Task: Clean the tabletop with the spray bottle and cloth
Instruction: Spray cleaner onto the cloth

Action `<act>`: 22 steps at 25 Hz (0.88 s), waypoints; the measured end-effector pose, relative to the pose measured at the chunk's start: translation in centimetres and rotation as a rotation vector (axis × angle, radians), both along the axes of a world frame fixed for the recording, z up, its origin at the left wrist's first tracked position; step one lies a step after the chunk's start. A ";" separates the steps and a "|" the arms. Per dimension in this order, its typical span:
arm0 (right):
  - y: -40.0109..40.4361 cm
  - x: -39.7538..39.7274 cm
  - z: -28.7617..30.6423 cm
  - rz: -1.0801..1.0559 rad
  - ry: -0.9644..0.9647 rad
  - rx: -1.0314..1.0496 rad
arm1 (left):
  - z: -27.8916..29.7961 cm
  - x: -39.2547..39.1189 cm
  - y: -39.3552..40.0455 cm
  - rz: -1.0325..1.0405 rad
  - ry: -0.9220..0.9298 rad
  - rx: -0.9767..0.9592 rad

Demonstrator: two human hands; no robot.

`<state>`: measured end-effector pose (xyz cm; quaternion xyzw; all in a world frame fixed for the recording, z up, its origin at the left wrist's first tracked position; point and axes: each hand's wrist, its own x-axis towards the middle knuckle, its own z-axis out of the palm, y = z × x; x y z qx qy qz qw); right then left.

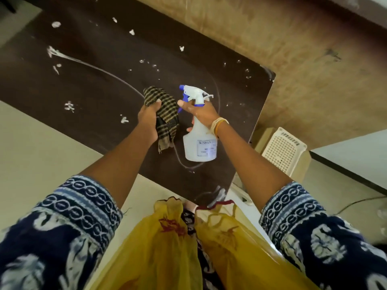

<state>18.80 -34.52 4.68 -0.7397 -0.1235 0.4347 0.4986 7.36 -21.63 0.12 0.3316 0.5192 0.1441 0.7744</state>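
While left hand (149, 120) clutches cloth (165, 116), right hand (199, 114) raises spray bottle (199, 141).

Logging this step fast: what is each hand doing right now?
Left hand: closed around the striped cloth.
Right hand: closed on the spray bottle at its neck, index finger forward near the trigger.

Both arms outstretched, left hand (149, 120) and right hand (200, 114) clenched.

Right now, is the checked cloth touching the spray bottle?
Apart. The head view shows a strip of dark tabletop between the cloth in the left hand and the spray bottle in the right hand.
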 end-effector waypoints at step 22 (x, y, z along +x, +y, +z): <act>23.3 -7.7 0.4 -0.320 0.471 0.345 | 2.9 -2.0 27.2 -0.438 -0.078 -0.127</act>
